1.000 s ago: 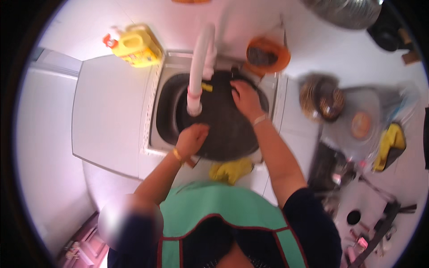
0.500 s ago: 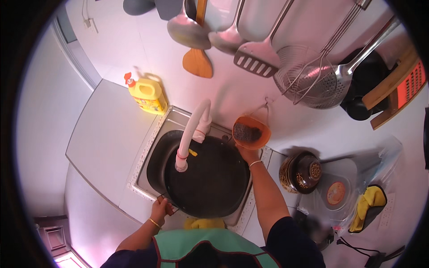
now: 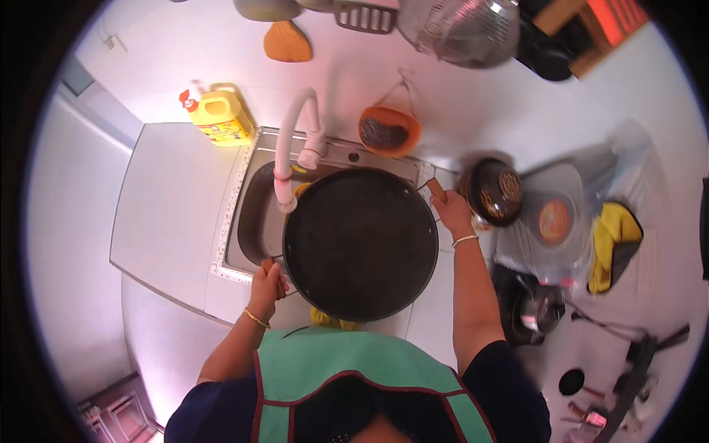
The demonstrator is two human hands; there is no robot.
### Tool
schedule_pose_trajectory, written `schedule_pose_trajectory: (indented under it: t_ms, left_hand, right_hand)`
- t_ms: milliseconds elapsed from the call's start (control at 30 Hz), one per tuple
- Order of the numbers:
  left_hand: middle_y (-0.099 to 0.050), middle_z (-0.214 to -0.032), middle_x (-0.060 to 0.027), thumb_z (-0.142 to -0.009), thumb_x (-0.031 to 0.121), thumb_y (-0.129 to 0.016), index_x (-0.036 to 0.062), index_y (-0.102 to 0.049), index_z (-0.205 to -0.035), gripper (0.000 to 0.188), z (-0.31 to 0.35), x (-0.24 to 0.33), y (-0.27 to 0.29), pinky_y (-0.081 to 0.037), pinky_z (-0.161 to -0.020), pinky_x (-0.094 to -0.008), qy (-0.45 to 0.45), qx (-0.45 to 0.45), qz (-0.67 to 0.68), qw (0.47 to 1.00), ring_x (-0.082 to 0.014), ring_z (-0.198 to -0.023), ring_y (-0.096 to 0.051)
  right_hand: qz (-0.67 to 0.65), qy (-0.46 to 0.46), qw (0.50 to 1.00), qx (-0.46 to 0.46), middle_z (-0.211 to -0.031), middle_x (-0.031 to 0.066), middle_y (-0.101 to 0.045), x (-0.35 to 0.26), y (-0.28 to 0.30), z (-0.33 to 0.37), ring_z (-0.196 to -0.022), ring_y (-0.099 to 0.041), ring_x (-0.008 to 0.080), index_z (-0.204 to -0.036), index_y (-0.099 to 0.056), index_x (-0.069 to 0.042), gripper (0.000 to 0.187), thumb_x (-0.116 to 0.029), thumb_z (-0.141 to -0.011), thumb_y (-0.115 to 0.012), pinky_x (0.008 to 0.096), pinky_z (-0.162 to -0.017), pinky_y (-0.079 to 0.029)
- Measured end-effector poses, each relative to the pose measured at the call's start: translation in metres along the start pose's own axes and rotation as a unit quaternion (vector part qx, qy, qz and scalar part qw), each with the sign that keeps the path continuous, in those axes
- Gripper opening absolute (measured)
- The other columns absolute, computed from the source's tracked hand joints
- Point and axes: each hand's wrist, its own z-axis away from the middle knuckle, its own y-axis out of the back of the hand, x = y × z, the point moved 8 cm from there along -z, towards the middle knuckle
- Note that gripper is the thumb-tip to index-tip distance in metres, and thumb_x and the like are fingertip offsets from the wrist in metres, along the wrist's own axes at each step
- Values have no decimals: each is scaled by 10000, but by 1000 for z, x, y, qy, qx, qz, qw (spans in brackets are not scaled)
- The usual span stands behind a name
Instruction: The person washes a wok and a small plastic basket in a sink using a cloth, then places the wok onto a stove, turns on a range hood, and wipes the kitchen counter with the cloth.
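A large black two-handled pan (image 3: 362, 244) is held up level over the right part of the sink (image 3: 255, 210) and the counter beside it. My left hand (image 3: 267, 286) is closed round its wooden handle at the near left. On the opposite side, my right hand (image 3: 453, 213) grips the other wooden handle (image 3: 436, 190). The pale curved faucet (image 3: 299, 125) reaches over the sink, its spout close to the pan's left rim. Part of the sink bowl is hidden beneath the pan.
A yellow jug with a red pump (image 3: 221, 117) stands behind the sink at left. An orange holder with a dark scrubber (image 3: 389, 131) hangs on the wall. A lidded brown pot (image 3: 493, 193) sits right of my right hand. Utensils, including a wooden spatula (image 3: 287, 42), hang above.
The pan has come up out of the sink and shifted right. My right hand has moved from the pan's far rim beside the orange holder to the right handle; my left keeps its grip.
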Motion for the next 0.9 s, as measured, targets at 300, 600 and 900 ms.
schedule_pose_trajectory:
  t_ms: [300, 600, 900]
  left_hand:
    - [-499, -635, -2, -926, 225, -502, 93, -487, -833, 162, 51, 87, -42, -409, -442, -226, -105, -167, -106, 975, -97, -487, -476]
    - [-467, -639, 26, -923, 225, -511, 102, -512, -859, 138, 137, 125, -105, -369, -433, -181, -161, -388, -234, 877, -60, -504, -430]
    - [-478, -637, 20, -919, 245, -541, 103, -510, -837, 166, 314, -6, -190, -368, -447, -202, -94, -581, -351, 728, -77, -495, -435]
  right_hand:
    - [-26, -205, 972, 108, -847, 204, -635, 61, 93, 181, -844, -598, 375, -845, -639, -18, 417, -425, -757, -614, 443, -731, -464]
    - [-148, -377, 870, 280, -878, 191, -642, 55, 136, 477, -877, -601, 354, -897, -661, -39, 400, -399, -742, -579, 420, -780, -473]
    - [-221, -518, 718, 408, -767, 161, -647, 44, 141, 830, -759, -625, 308, -867, -670, -12, 377, -356, -742, -578, 378, -704, -479]
